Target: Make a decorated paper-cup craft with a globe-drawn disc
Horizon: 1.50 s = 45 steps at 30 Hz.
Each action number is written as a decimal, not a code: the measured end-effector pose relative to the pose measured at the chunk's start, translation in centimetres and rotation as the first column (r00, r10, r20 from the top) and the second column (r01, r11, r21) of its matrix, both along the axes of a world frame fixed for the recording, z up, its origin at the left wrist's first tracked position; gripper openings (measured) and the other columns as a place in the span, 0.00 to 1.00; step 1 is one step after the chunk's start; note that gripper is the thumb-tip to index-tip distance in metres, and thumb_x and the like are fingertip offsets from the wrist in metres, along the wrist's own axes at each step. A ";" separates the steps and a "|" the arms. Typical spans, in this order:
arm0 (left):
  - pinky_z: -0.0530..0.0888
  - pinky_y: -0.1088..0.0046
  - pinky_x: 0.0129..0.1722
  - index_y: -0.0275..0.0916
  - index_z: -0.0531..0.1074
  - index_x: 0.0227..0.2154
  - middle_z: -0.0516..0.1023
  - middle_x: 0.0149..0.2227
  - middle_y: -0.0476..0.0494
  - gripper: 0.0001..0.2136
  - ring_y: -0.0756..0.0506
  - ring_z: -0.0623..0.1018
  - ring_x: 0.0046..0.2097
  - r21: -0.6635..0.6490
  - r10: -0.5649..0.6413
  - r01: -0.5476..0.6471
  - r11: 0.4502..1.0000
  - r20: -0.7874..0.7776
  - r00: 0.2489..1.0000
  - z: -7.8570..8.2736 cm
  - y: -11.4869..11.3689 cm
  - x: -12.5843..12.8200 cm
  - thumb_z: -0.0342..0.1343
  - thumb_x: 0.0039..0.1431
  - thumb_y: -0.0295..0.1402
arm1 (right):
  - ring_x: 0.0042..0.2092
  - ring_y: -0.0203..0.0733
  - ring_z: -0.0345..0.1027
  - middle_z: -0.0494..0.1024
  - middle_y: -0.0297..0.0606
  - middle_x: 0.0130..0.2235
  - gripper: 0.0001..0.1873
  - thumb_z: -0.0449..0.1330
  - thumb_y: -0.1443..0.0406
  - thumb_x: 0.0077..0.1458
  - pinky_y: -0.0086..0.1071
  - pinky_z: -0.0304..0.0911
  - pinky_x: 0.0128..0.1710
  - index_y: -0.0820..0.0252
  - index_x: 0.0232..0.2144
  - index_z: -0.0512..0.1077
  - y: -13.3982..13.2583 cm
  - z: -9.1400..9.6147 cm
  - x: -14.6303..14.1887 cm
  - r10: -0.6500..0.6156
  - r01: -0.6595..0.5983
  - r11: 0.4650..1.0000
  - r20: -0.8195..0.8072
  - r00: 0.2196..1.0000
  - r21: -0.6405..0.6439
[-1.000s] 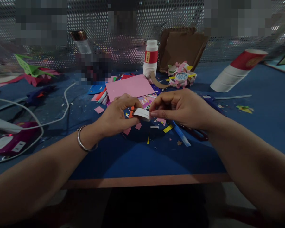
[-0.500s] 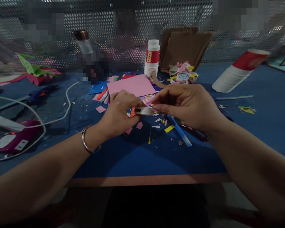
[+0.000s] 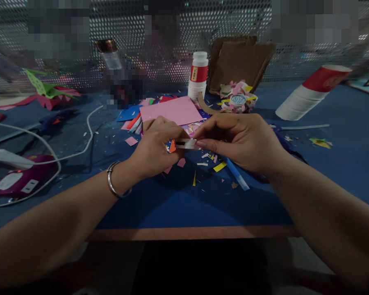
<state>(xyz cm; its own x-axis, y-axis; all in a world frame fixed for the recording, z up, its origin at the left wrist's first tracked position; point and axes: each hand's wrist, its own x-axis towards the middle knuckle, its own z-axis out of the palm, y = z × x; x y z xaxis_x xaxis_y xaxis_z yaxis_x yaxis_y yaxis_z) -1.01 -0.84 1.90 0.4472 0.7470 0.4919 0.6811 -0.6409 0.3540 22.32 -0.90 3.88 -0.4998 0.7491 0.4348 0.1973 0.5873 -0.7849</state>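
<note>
A small pale strip (image 3: pixel 189 144) with a dark slit at its left end spans the gap between my hands above the table; its material is hard to make out. My left hand (image 3: pixel 156 143), with a silver bangle at the wrist, pinches its left end. At its right end, the thumb and fingertips of my right hand (image 3: pixel 242 139) are closed on it. Behind my left hand lies a sheet of pink paper (image 3: pixel 172 111). Beneath my right hand, a blue pen-like stick (image 3: pixel 237 174) lies among paper scraps, partly covered.
Stacked paper cups (image 3: pixel 198 80) stand at the back, and another cup stack (image 3: pixel 310 94) leans at right. Behind a paper-flower piece (image 3: pixel 238 98) rests brown cardboard (image 3: pixel 242 61). At left are a purple power strip (image 3: pixel 24 178), its white cable (image 3: pixel 88 127) and a green-and-pink paper craft (image 3: pixel 49 92).
My right hand has shifted slightly left and down against my left hand. The strip has tilted, so less of its face shows. The whole view has moved a little.
</note>
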 end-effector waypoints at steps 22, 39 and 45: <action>0.66 0.57 0.50 0.41 0.75 0.31 0.80 0.35 0.49 0.04 0.41 0.75 0.45 0.123 -0.107 0.111 0.986 -0.045 0.993 -0.7 0.0 -0.2 0.62 0.55 0.26 | 0.39 0.44 0.76 0.83 0.36 0.40 0.03 0.68 0.66 0.64 0.41 0.73 0.42 0.53 0.41 0.81 -0.2 0.0 0.0 -0.057 0.032 0.985 0.147 0.987 0.167; 0.65 0.55 0.54 0.43 0.78 0.32 0.82 0.36 0.49 0.05 0.40 0.76 0.46 0.067 -0.079 0.081 0.994 -0.030 0.996 -0.5 -0.3 -0.1 0.62 0.53 0.27 | 0.36 0.40 0.75 0.82 0.34 0.36 0.11 0.70 0.60 0.63 0.36 0.66 0.35 0.55 0.47 0.81 0.3 -0.3 0.2 0.000 0.002 1.000 0.116 0.993 -0.017; 0.65 0.56 0.53 0.41 0.76 0.31 0.80 0.34 0.49 0.04 0.41 0.76 0.45 0.043 -0.099 0.100 0.994 -0.018 0.995 -0.4 -0.2 0.0 0.60 0.53 0.27 | 0.37 0.40 0.74 0.82 0.35 0.37 0.13 0.70 0.58 0.63 0.36 0.66 0.36 0.56 0.47 0.80 0.5 -0.5 0.3 0.039 -0.037 0.999 0.106 0.994 -0.023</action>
